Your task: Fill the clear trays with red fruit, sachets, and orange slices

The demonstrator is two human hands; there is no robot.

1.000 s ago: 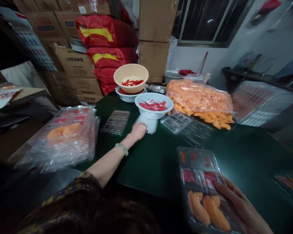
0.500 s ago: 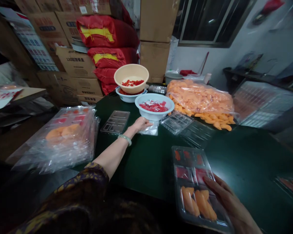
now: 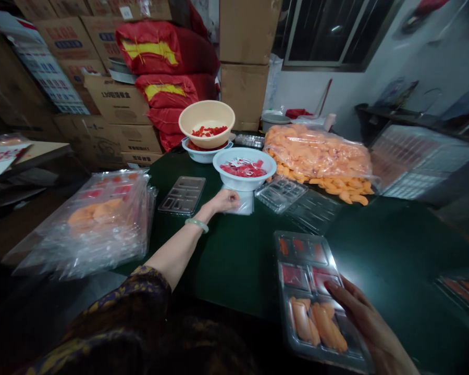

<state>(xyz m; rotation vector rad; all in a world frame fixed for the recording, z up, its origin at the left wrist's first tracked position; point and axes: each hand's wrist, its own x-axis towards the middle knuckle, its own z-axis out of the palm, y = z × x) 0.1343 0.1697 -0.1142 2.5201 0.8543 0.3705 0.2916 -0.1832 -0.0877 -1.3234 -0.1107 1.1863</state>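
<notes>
My left hand, with a pale green bangle on its wrist, reaches out over the table. Its fingers are curled closed on the clear plastic bags lying in front of the light blue basin. In my right hand is a clear plastic compartment tray, thumb on top and the other fingers at its right side and below. Small dark red pieces sit in the tray's far compartments, red packets in the middle ones, and orange, ridged pieces in the near one. Red and white packets fill part of the basin.
Bagged filled trays are stacked at left, beside an unfilled tray. A cream basin with red pieces stands behind. Clear trays and a large bag of orange pieces lie at right. Cartons and red sacks rise behind.
My left hand has drawn slightly back toward me, and its fingers have curled at the plastic bags. My right hand keeps the tray in nearly the same place. The view has shifted slightly.
</notes>
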